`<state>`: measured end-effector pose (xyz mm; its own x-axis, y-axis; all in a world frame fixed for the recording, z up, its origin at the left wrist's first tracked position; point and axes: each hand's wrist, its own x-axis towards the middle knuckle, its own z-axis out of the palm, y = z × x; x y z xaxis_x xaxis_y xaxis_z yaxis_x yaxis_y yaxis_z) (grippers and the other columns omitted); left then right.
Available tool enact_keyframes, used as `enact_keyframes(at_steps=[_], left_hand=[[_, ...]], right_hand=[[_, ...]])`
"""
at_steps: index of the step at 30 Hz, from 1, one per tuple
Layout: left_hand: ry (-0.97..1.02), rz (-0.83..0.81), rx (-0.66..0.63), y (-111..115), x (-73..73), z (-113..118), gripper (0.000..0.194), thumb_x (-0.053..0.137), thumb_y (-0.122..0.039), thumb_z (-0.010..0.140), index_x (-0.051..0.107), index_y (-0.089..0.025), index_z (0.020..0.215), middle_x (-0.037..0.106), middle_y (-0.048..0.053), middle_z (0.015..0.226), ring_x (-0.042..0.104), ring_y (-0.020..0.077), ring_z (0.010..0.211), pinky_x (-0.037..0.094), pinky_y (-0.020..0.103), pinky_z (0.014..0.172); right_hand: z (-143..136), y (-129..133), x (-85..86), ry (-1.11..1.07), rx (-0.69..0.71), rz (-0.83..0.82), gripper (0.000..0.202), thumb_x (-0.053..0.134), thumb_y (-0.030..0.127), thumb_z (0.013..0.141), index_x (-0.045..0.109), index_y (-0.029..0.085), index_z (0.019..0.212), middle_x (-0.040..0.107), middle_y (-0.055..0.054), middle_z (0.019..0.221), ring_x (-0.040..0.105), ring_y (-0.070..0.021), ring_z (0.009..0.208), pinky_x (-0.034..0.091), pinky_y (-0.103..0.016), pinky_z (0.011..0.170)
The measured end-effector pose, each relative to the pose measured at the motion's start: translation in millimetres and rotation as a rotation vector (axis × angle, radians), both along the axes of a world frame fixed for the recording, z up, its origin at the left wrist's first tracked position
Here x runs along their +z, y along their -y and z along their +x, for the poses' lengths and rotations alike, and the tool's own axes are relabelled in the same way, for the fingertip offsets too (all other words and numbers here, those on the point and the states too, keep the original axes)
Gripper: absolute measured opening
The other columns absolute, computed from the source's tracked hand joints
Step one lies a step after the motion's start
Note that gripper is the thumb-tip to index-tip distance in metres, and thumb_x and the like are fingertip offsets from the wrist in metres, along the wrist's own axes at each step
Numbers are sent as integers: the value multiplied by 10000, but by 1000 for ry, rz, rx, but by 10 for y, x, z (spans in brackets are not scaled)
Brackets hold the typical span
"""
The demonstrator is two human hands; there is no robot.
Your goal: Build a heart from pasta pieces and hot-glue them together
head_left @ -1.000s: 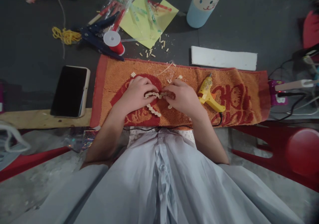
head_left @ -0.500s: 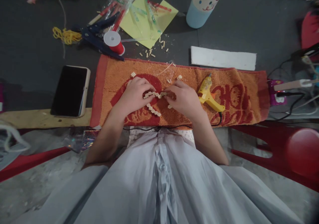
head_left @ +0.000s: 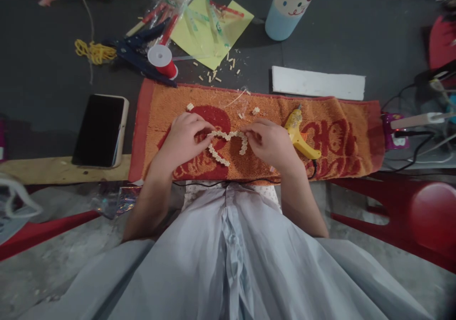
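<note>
The left hand [head_left: 182, 140] and right hand [head_left: 273, 143] have drawn apart, fingers curled, whether pinching I cannot tell; the cream, bumpy, heart-shaped strand [head_left: 228, 136] lies between their fingertips, on an orange-and-red, illegibly lettered terry towel [head_left: 162, 108].

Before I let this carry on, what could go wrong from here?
The right hand is close to the yellow glue gun and might brush it; heat cannot be judged. The pale chain by the left hand could bend or break if tugged. It might also snag on the orange towel beneath.
</note>
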<state>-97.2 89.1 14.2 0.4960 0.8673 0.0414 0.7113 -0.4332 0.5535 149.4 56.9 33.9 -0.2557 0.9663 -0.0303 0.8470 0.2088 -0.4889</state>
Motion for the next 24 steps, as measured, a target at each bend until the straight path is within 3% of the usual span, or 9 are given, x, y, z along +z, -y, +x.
enact_keyframes(at_steps=[7, 24], left_hand=[[31, -16, 8, 38, -10, -73, 366, 420, -169, 926, 728, -258, 1101, 684, 46, 1069, 580, 220, 1072, 452, 408, 1000], [79, -50, -1, 83, -21, -90, 380, 406, -187, 927, 733, -248, 1113, 728, 34, 1079, 612, 212, 1062, 443, 407, 1025]], right_hand=[[54, -5, -14, -55, 11, -29, 380, 423, 87, 838, 759, 193, 980, 739, -90, 968, 675, -251, 891, 500, -348, 781], [97, -2, -24, -163, 13, -66, 407, 409, 81, 822, 755, 191, 1006, 753, -76, 964, 694, -235, 890, 517, -342, 803]])
